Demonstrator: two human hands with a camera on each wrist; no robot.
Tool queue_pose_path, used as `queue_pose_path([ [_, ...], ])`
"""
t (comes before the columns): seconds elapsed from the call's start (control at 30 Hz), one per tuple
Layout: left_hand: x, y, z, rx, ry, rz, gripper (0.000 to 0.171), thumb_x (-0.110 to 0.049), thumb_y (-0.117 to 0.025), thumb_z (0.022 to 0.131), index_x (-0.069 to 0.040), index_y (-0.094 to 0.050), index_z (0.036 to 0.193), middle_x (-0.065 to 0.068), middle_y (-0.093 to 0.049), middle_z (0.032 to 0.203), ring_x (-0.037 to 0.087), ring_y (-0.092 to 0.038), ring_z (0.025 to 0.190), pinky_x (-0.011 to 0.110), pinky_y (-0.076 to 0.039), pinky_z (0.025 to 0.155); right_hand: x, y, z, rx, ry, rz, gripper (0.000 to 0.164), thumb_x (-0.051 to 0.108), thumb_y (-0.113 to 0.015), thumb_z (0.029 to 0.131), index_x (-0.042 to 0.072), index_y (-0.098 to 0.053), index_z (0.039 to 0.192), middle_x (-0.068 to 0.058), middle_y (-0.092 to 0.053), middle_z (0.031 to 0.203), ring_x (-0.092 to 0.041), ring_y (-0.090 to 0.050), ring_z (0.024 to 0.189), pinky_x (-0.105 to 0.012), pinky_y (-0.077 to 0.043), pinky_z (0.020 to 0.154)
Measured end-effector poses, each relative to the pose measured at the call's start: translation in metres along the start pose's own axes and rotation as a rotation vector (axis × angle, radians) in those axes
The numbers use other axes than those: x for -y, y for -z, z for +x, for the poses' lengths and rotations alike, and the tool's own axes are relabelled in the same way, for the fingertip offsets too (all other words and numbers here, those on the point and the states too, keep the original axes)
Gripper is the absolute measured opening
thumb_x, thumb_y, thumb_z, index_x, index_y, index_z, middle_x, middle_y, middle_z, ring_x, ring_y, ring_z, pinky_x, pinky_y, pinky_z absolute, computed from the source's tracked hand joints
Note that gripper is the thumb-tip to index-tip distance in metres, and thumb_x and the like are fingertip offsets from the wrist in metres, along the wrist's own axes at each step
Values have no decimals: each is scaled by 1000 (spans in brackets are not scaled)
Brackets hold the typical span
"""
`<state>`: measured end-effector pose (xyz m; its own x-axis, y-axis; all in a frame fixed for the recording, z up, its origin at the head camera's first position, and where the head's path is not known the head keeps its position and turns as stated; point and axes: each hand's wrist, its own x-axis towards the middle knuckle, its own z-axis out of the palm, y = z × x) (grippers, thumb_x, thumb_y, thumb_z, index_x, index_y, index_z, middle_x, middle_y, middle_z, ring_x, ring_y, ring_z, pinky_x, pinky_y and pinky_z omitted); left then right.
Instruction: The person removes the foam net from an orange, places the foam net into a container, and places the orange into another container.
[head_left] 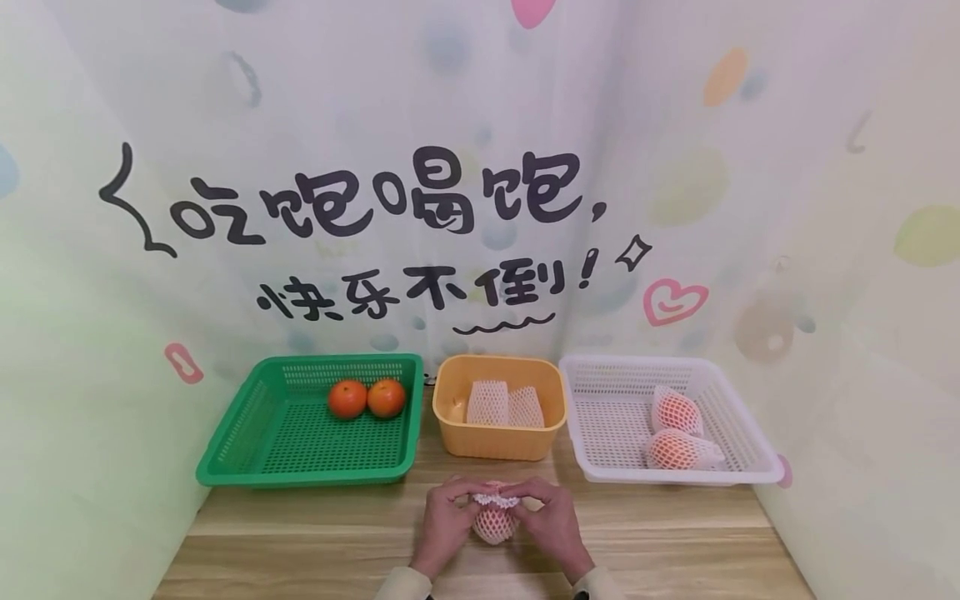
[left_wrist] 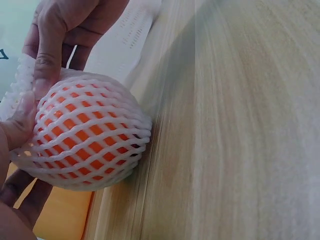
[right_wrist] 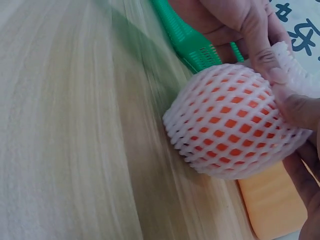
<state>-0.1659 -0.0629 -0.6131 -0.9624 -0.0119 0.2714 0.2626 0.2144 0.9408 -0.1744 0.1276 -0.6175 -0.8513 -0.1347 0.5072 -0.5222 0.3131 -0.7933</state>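
Note:
Near the table's front, a round orange-red fruit, which looks like a tomato, sits inside a white foam net sleeve (head_left: 496, 526). My left hand (head_left: 444, 522) pinches the gathered open end of the sleeve from the left. From the right, my right hand (head_left: 552, 521) pinches the same end, thumbs close together. The left wrist view shows the mesh (left_wrist: 95, 132) stretched round the fruit, its orange skin visible through the gaps. Closed netting covers the rounded end near the tabletop in the right wrist view (right_wrist: 225, 125). Fingers hide part of the sleeve's rim.
Behind the hands stands a yellow bin (head_left: 495, 443) with foam sleeves (head_left: 488, 403) inside. The green basket (head_left: 307, 478) at left holds two bare orange-red fruits (head_left: 348, 400). In the white basket (head_left: 675, 477) at right lie two netted fruits (head_left: 672, 451). A printed curtain (head_left: 480, 100) hangs behind.

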Motion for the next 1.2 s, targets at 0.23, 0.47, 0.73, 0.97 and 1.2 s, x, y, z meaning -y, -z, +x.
queue_pose_path([
  [0.23,9,5,-1,177,47,0,42,-26,-84,83,-20,-73,123,-3,-72,124,18,-66,117,37,-55,102,0,2,-3,-14,-8,-15,26,1,-85,77,20,-80,95,4,-79,97,-13,-73,91,-25,-58,85],
  [0.47,21,10,-6,320,129,-47,55,-29,-85,84,-17,-65,133,6,-62,138,20,-62,124,25,-53,101,2,6,-6,137,-262,70,35,19,-84,83,17,-75,117,0,-75,121,-13,-67,115,-44,-53,105],
  [0.73,20,8,-5,234,37,-29,34,-28,-86,80,-20,-78,112,-1,-71,125,13,-64,118,23,-55,97,0,7,-4,149,-300,19,33,26,-87,79,22,-80,110,7,-77,118,-17,-69,116,-32,-50,108],
  [0.97,16,8,-4,166,-6,42,29,-28,-87,79,-20,-81,106,-7,-74,119,19,-68,116,25,-52,101,-2,0,-4,21,-106,9,25,4,-86,77,12,-82,100,-2,-80,104,-17,-72,95,-20,-54,90],
  [1.2,12,5,-1,96,-13,53,23,-29,-86,80,-21,-81,100,-9,-76,114,16,-70,111,29,-54,101,-5,-12,-3,-114,40,53,24,-13,-80,76,2,-80,95,-13,-79,94,-23,-70,85,-16,-55,78],
])
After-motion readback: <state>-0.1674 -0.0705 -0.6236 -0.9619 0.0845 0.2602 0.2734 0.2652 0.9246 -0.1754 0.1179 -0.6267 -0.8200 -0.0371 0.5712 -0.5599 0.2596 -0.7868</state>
